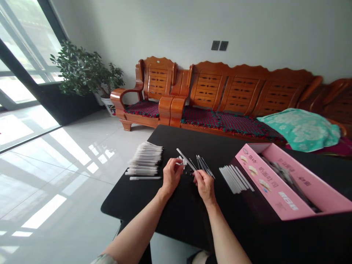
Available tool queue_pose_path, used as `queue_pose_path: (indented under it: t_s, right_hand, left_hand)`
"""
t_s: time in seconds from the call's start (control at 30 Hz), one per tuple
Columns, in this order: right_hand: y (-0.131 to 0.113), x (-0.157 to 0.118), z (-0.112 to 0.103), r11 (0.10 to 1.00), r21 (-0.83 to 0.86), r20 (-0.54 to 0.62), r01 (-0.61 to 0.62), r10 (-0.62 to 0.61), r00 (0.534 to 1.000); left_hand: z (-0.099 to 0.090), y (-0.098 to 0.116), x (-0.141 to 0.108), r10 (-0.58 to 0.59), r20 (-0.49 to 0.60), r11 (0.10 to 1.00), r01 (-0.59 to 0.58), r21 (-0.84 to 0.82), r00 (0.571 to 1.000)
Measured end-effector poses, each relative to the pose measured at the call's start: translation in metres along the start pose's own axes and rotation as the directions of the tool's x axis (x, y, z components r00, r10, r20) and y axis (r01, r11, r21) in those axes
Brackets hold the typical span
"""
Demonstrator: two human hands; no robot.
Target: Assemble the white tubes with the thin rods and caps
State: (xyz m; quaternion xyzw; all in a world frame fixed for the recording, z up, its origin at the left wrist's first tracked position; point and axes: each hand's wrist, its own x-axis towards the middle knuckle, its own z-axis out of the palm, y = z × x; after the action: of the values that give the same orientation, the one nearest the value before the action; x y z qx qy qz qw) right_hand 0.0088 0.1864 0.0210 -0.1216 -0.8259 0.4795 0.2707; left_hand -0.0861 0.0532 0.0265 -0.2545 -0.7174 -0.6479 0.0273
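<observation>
one white tube (190, 164) ctr frame, r hand (204, 182) gripping its lower end, l hand (172, 174) pinching small white bits (184, 161) alongside; best hold tube steady, pinch light, no bending.

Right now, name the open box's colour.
The open box is pink with printed lettering, best seen in the head view.

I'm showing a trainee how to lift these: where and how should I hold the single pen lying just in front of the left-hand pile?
I'd pinch the pen around the middle of its barrel, coming from above and the near side. It lies flat and sideways, slim and straight, and the pile crowds its far side.
</observation>
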Motion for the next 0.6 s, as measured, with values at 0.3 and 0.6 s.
queue_pose_path:
  t_s: [0.3,0.6]
  right_hand:
    - [-0.005,-0.002,0.003,1.000,-0.001,0.130,0.003,-0.003,0.991]
    - [-0.003,-0.001,0.006,0.999,0.039,0.151,-0.007,0.001,0.988]
  left_hand:
    - [-0.001,-0.016,0.014,-0.286,0.257,0.737,0.384,-0.556,0.923]
    - [-0.001,-0.017,0.012,-0.279,0.240,0.743,0.368,-0.559,0.930]
